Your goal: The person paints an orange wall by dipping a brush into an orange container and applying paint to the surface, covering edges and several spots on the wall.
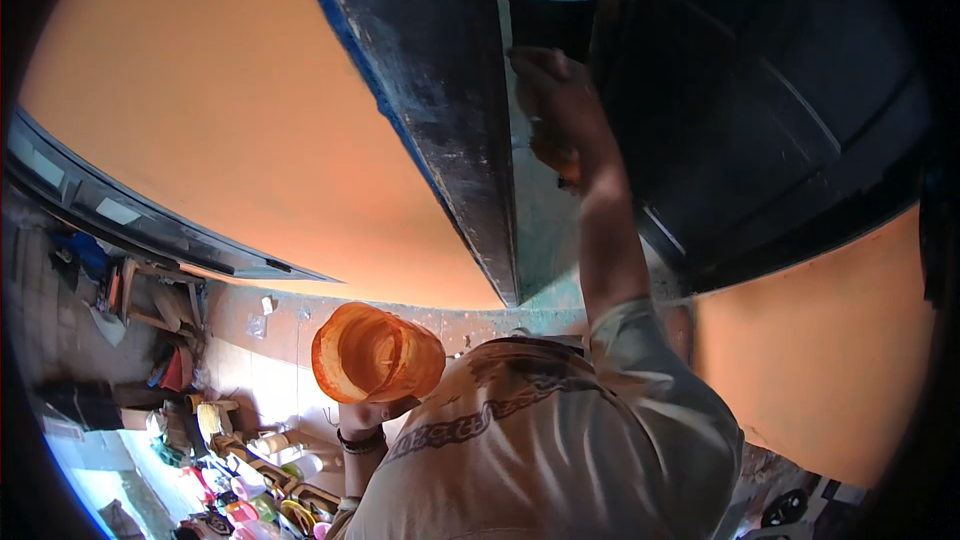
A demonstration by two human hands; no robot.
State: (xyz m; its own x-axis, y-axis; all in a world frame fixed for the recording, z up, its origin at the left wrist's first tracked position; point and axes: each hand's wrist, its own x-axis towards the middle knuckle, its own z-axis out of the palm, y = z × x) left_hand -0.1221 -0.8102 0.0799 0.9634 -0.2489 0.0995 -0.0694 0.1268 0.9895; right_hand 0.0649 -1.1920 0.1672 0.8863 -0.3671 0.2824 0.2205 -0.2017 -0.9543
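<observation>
My left hand (pixel 378 414) grips an orange plastic container (pixel 420 355) low by my left side. Its round mouth is open and the inside walls look streaked; most of my fingers are hidden behind it. My right arm stretches forward through a narrow door gap, with my right hand (pixel 560 90) in shadow. Its fingers look bent, but dimness and blur hide whether they hold anything. Just beyond that hand stands a dark bucket (pixel 550 25) with a pale blue-green round top. Under my right wrist shows a small orange thing (pixel 555 155) that I cannot make out.
A dark worn door frame (pixel 430 70) rises left of my right arm, and a dark panelled door (pixel 760 120) stands to its right. Orange walls (pixel 220 120) flank the opening. Colourful household items (pixel 250 495) crowd the lower left, near a wooden stool (pixel 160 290).
</observation>
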